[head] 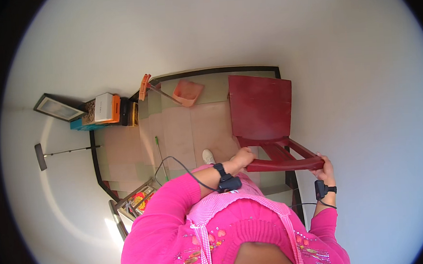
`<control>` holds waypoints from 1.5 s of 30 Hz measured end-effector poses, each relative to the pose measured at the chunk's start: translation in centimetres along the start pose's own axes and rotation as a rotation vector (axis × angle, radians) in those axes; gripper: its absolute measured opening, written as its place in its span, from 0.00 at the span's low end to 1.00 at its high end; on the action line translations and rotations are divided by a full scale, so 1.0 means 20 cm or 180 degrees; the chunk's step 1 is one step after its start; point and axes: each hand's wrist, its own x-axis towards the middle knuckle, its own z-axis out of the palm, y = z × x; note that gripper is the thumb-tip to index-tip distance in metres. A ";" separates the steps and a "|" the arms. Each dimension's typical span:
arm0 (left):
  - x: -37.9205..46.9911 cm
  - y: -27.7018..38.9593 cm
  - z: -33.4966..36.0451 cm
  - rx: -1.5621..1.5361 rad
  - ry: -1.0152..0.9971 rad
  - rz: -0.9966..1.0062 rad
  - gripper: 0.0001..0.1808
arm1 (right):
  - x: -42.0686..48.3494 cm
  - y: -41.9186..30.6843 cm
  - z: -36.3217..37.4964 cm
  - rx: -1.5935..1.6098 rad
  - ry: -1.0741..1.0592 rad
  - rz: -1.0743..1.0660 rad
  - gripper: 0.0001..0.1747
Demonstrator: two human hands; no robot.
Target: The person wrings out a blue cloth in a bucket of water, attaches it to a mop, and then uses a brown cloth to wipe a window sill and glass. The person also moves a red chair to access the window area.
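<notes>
A dark red chair with a flat seat [261, 109] stands in front of me, close to the right wall. Its backrest, with a top rail [284, 164] and slats, is on the side towards me. My left hand [244, 157] grips the left end of that rail, fingers curled over it. Around the right end of the rail closes my right hand [324, 167], between chair and wall; some of its fingers are hidden. Both wrists carry strapped black devices with cables. The chair's legs are mostly out of sight under the seat.
An orange dustpan [188, 92] with a long handle sits by the far wall. Stacked boxes [104, 107] and a framed picture [60, 108] are at the far left. A flat-headed mop [40, 157] leans on the left wall; a green-tipped pole [160, 157] and a metal-framed chair [135, 200] are nearer.
</notes>
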 end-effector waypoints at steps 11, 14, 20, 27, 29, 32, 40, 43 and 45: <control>-0.04 0.83 -0.21 0.0052 -0.1248 0.0933 0.25 | -0.12 0.30 0.10 0.0370 0.1108 -0.1081 0.12; -0.06 1.35 -0.64 0.0108 -0.0635 0.1848 0.22 | -0.07 0.56 0.38 0.0281 0.1616 -0.1421 0.15; -0.21 1.99 -1.10 0.0075 0.0077 0.2721 0.19 | -0.17 0.62 0.56 0.1547 0.0707 -0.0929 0.16; -0.18 2.24 -1.18 -0.0021 -0.0201 0.2515 0.20 | -0.06 0.79 0.54 0.1021 0.1034 -0.1603 0.12; -0.17 2.31 -1.15 -0.0001 -0.0137 0.2498 0.19 | -0.02 0.81 0.52 0.0675 0.1434 -0.1614 0.15; -0.21 2.45 -1.08 0.0076 -0.0104 0.2636 0.18 | -0.09 0.76 0.54 0.1042 0.0953 -0.1356 0.20; -0.36 2.60 -0.97 0.0296 0.0181 0.3004 0.20 | -0.66 0.55 0.74 0.0496 0.0892 -0.1034 0.04; -0.41 2.59 -0.95 0.0618 0.0689 0.3414 0.21 | -0.64 0.56 0.54 0.0170 0.0732 -0.0749 0.04; -0.45 2.59 -0.91 0.0902 0.1189 0.3699 0.22 | -0.57 0.61 0.34 -0.0107 0.0590 -0.0515 0.04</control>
